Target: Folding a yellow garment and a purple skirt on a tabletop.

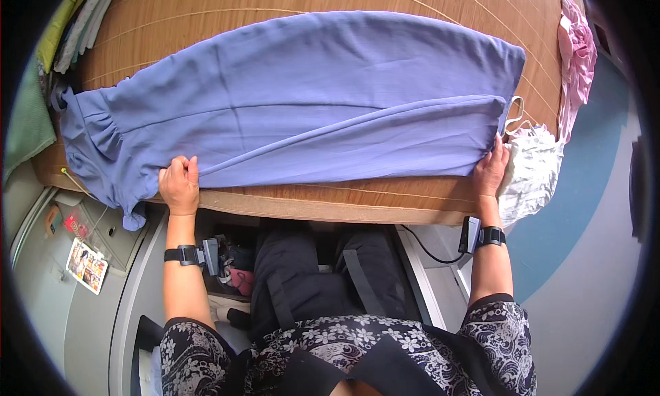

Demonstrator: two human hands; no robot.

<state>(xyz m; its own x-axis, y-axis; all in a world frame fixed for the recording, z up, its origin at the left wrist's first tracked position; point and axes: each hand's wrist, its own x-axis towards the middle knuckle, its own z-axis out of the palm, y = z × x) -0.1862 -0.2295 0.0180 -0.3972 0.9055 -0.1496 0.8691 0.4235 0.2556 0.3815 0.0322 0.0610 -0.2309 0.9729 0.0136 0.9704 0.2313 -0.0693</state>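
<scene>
A long periwinkle-blue dress (330,86) lies sideways across a bamboo mat (289,192). Gathers and a smaller top part show at its left end, and the hem is at the right. One layer is turned over, making a slanting ridge along the near half. My left hand (179,184) is closed in a fist on the dress's near edge, beside the gathered part. At the hem's near corner, my right hand (491,169) grips the cloth, its fingers partly hidden. A white garment (533,164) with a thin strap lies just right of that hand.
A pink garment (577,61) hangs over the mat's right edge. Folded cloths (85,27) and a green cloth (26,117) are at the far left. Below the mat's front edge, an open compartment (234,272) holds various items. A black cable (430,257) hangs near my right wrist.
</scene>
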